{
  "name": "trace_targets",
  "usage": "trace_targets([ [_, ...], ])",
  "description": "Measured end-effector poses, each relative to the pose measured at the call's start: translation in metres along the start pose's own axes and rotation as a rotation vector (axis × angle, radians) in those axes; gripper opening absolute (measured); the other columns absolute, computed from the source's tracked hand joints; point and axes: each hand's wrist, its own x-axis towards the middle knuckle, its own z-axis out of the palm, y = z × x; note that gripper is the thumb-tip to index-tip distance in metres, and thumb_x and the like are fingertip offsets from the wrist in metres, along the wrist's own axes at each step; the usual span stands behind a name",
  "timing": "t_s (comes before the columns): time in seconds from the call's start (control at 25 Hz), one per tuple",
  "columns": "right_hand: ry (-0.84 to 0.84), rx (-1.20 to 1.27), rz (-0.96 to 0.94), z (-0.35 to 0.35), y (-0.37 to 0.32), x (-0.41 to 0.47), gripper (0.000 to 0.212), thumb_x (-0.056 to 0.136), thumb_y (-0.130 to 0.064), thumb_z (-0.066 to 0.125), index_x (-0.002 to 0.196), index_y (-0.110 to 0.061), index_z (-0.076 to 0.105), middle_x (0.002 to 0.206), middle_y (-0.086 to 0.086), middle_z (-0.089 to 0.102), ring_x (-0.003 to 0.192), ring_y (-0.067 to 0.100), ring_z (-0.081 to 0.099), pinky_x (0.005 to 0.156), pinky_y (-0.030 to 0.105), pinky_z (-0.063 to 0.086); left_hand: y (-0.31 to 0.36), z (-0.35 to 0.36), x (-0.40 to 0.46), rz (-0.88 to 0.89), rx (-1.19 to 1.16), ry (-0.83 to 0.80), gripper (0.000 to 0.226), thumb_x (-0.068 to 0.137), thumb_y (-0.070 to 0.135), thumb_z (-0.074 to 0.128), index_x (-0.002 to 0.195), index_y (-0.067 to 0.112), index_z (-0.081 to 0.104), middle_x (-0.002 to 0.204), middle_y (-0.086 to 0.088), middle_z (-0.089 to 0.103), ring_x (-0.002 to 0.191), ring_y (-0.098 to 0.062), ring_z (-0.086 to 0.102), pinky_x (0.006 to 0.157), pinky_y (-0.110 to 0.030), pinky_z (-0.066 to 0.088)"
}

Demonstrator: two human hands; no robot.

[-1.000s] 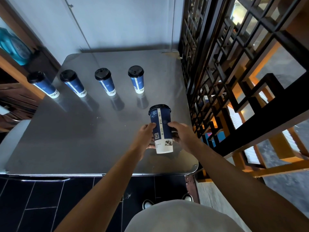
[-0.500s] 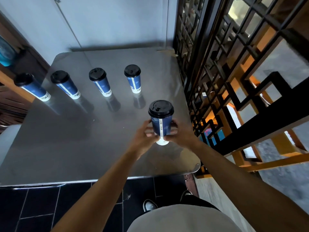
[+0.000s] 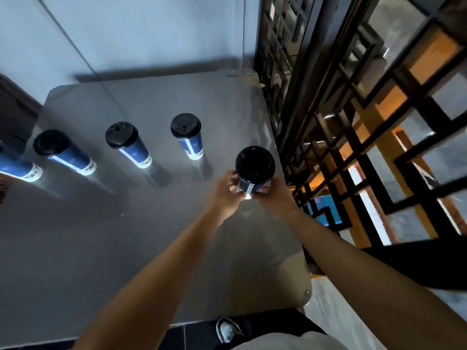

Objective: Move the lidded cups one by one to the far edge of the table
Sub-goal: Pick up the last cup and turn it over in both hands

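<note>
I clamp the blue paper cup with a black lid [image 3: 254,170] at centre frame between my left hand [image 3: 225,192] and right hand [image 3: 274,195], fingers wrapped low to keep it upright.

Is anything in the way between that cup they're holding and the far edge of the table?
Nothing visible blocks it. The held cup, gripped by the left hand and right hand, has bare table ahead of it. The nearest standing cup is off to its left; the lattice screen runs along its right.
</note>
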Motion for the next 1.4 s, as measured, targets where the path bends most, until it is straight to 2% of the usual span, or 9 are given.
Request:
trace_targets([
  [0.08,0.024,0.036,-0.015,-0.007,-0.011,0.034,0.053,0.076,-0.018,0.086,0.122,-0.009,0.062,0.108,0.004,0.072,0.104,0.020,0.069,0.081,0.025,0.053,0.011,0.003,0.041,-0.009,-0.016,-0.007,0.054,0.078,-0.022,0.069,0.128,-0.007,0.054,0.109,-0.015,0.066,0.098,-0.014,0.064,0.071,-0.006,0.050],
  [0.16,0.051,0.023,-0.046,-0.011,-0.020,0.067,0.063,0.076,-0.019,0.086,0.131,-0.011,0.056,0.107,-0.003,0.064,0.101,0.014,0.063,0.069,0.009,0.042,0.016,0.007,0.079,-0.004,-0.038,0.005,0.051,0.076,-0.020,0.073,0.120,0.001,0.057,0.098,-0.001,0.066,0.089,-0.002,0.063,0.067,-0.004,0.049],
  [0.28,0.078,-0.042,-0.054,-0.014,-0.021,0.118,0.060,0.077,-0.025,0.084,0.129,-0.012,0.056,0.102,-0.005,0.063,0.094,0.009,0.056,0.064,-0.005,0.035,0.015,0.013,0.130,-0.011,0.003,0.007,0.052,0.078,-0.007,0.077,0.114,0.024,0.055,0.102,0.008,0.067,0.102,-0.009,0.066,0.088,-0.020,0.055],
  [0.36,0.079,-0.058,-0.039,-0.014,-0.019,0.145,0.056,0.078,-0.027,0.082,0.126,-0.013,0.058,0.101,-0.007,0.063,0.093,0.007,0.057,0.063,-0.004,0.036,0.011,0.015,0.157,-0.009,0.014,-0.023,0.052,0.081,-0.001,0.076,0.115,0.032,0.054,0.108,0.010,0.068,0.111,-0.008,0.066,0.098,-0.034,0.053],
  [0.52,0.067,-0.012,-0.014,-0.013,-0.014,0.178,0.063,0.077,-0.024,0.081,0.134,-0.015,0.054,0.119,0.002,0.069,0.110,0.018,0.065,0.089,0.025,0.053,0.005,0.018,0.192,0.007,0.005,-0.025,0.052,0.079,0.002,0.075,0.106,0.042,0.056,0.106,0.020,0.068,0.105,0.011,0.065,0.089,-0.022,0.054],
  [0.72,0.045,0.008,-0.037,-0.009,-0.003,0.191,0.067,0.079,-0.022,0.083,0.137,-0.014,0.051,0.108,-0.005,0.064,0.091,0.006,0.060,0.067,-0.003,0.041,-0.007,0.025,0.206,-0.045,-0.043,-0.054,0.052,0.085,0.001,0.074,0.125,0.028,0.053,0.121,0.008,0.067,0.115,0.004,0.061,0.103,-0.035,0.052],
  [0.84,0.059,0.039,-0.044,-0.006,-0.001,0.192,0.065,0.080,-0.019,0.083,0.137,-0.012,0.052,0.110,-0.004,0.064,0.091,0.001,0.062,0.068,-0.003,0.042,-0.010,0.026,0.207,-0.057,-0.058,-0.038,0.055,0.087,-0.002,0.072,0.132,0.020,0.051,0.131,-0.001,0.067,0.124,-0.007,0.061,0.108,-0.042,0.051],
  [1.0,0.079,0.063,-0.076,-0.006,-0.001,0.191,0.063,0.079,-0.016,0.083,0.136,-0.013,0.054,0.103,-0.011,0.062,0.088,-0.004,0.059,0.069,-0.004,0.041,-0.011,0.029,0.204,-0.065,-0.068,0.007,0.054,0.084,-0.001,0.075,0.127,0.023,0.052,0.125,0.001,0.069,0.116,0.000,0.064,0.103,-0.040,0.055],
  [1.4,-0.029,0.049,-0.029,-0.011,0.005,0.192,0.051,0.080,-0.010,0.077,0.128,-0.018,0.059,0.106,-0.010,0.064,0.095,0.001,0.058,0.066,-0.004,0.040,-0.015,0.037,0.203,-0.096,-0.086,0.083,0.062,0.075,0.002,0.085,0.120,0.027,0.051,0.115,-0.001,0.071,0.117,-0.010,0.066,0.098,-0.046,0.057],
])
